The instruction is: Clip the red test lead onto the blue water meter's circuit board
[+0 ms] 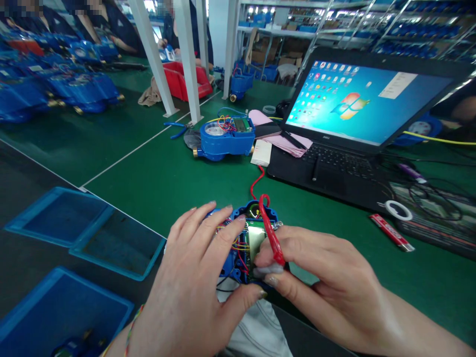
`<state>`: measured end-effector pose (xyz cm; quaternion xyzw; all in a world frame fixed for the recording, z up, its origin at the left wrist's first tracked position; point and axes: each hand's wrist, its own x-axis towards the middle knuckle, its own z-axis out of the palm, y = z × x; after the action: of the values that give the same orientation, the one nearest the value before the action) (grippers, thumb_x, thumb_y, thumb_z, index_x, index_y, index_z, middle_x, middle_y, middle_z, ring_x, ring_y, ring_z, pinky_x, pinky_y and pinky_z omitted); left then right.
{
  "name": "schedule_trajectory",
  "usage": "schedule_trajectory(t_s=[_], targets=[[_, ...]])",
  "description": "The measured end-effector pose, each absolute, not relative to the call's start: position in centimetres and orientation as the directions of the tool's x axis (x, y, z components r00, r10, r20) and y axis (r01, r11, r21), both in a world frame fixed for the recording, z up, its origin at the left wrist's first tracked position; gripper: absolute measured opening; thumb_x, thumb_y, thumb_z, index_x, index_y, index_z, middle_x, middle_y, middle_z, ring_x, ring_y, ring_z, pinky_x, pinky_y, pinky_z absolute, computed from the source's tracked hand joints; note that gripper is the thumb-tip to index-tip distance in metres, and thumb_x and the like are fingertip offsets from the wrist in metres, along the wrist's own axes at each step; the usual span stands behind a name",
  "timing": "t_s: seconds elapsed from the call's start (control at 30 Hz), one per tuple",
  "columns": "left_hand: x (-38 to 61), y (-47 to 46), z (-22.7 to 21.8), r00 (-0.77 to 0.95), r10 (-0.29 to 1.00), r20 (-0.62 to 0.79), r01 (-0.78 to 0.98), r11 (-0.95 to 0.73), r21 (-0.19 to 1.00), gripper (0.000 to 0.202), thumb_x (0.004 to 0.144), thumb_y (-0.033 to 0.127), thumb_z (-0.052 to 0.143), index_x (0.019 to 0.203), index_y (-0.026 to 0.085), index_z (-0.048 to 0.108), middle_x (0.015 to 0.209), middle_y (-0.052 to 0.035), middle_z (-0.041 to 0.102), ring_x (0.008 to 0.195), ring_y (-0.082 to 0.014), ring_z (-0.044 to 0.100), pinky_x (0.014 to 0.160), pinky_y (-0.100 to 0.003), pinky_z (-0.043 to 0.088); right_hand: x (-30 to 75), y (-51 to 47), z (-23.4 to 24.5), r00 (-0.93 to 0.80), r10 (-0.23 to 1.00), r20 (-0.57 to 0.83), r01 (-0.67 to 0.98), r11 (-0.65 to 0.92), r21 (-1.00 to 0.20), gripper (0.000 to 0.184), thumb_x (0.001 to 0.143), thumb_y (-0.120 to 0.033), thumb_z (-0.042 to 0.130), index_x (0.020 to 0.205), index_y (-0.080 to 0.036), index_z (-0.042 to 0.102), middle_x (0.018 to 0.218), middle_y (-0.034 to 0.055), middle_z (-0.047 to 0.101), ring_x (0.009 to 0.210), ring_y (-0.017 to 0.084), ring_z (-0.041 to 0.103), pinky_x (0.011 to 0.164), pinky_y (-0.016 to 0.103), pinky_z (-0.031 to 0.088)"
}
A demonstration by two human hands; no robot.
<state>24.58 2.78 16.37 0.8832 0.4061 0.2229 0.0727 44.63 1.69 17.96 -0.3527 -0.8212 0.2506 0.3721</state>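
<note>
An opened blue water meter (248,237) with coloured wires and a green circuit board lies at the near edge of the green table. My left hand (193,287) covers its left side, thumb under it and fingers spread over the top. My right hand (327,282) pinches a red clip probe (271,235) against the board. The probe's red wire (256,181) runs back to a small white box (261,152) beside the laptop.
A second blue meter (225,139) with its wires exposed sits further back. An open laptop (357,124) stands to the right, with a red lighter-like stick (390,232) and a tape roll (398,210) nearby. Blue trays (92,233) lie at the left. Other people sit at the far left.
</note>
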Motion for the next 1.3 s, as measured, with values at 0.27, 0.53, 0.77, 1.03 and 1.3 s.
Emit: schedule_trajectory(t_s=[0.27, 0.53, 0.77, 1.03, 1.3], targets=[[24.4, 2.9, 16.5, 0.583, 0.736, 0.344, 0.674, -0.674, 0.302, 0.056, 0.084, 0.045, 0.056, 0.132, 0.019, 0.040, 0.138, -0.0095, 0.045, 0.130, -0.0319, 0.034, 0.105, -0.056, 0.032, 44.7, 1.8, 18.1, -0.492, 0.770, 0.407, 0.411, 0.617, -0.671, 0.011, 0.087, -0.007, 0.053, 0.093, -0.014, 0.057, 0.077, 0.0041, 0.063, 0.070, 0.015, 0.060, 0.063, 0.025, 0.048], [24.4, 3.0, 16.1, 0.585, 0.725, 0.365, 0.671, -0.685, 0.285, 0.058, 0.083, 0.045, 0.059, 0.131, 0.018, 0.040, 0.137, -0.0101, 0.046, 0.130, -0.0324, 0.035, 0.104, -0.057, 0.034, 44.5, 2.1, 18.3, -0.506, 0.774, 0.381, 0.414, 0.605, -0.681, 0.012, 0.088, -0.006, 0.051, 0.093, -0.015, 0.057, 0.076, 0.0028, 0.062, 0.069, 0.014, 0.058, 0.063, 0.024, 0.045], [24.5, 3.0, 16.2, 0.587, 0.711, 0.388, 0.662, -0.697, 0.275, 0.058, 0.083, 0.046, 0.058, 0.130, 0.016, 0.042, 0.136, -0.0114, 0.047, 0.129, -0.0325, 0.036, 0.103, -0.057, 0.035, 44.8, 1.9, 17.9, -0.525, 0.728, 0.441, 0.359, 0.659, -0.660, 0.012, 0.088, -0.005, 0.051, 0.096, -0.012, 0.058, 0.079, 0.0067, 0.063, 0.073, 0.016, 0.060, 0.065, 0.026, 0.046], [24.5, 3.1, 16.2, 0.583, 0.716, 0.383, 0.669, -0.691, 0.274, 0.056, 0.083, 0.044, 0.057, 0.130, 0.018, 0.042, 0.137, -0.0099, 0.046, 0.130, -0.0319, 0.036, 0.103, -0.057, 0.035, 44.7, 1.8, 18.1, -0.491, 0.737, 0.464, 0.357, 0.656, -0.665, 0.012, 0.086, -0.006, 0.054, 0.095, -0.013, 0.059, 0.080, 0.0065, 0.065, 0.073, 0.016, 0.062, 0.066, 0.025, 0.050], [24.5, 3.6, 16.3, 0.556, 0.750, 0.358, 0.694, -0.656, 0.297, 0.065, 0.079, 0.048, 0.062, 0.133, 0.021, 0.038, 0.137, -0.0076, 0.047, 0.129, -0.0299, 0.037, 0.107, -0.054, 0.032, 47.4, 0.9, 19.9, 0.094, 0.888, 0.451, 0.115, 0.440, -0.890, 0.006, 0.089, -0.026, 0.063, 0.095, -0.026, 0.064, 0.082, -0.0006, 0.062, 0.076, 0.011, 0.061, 0.069, 0.016, 0.053]])
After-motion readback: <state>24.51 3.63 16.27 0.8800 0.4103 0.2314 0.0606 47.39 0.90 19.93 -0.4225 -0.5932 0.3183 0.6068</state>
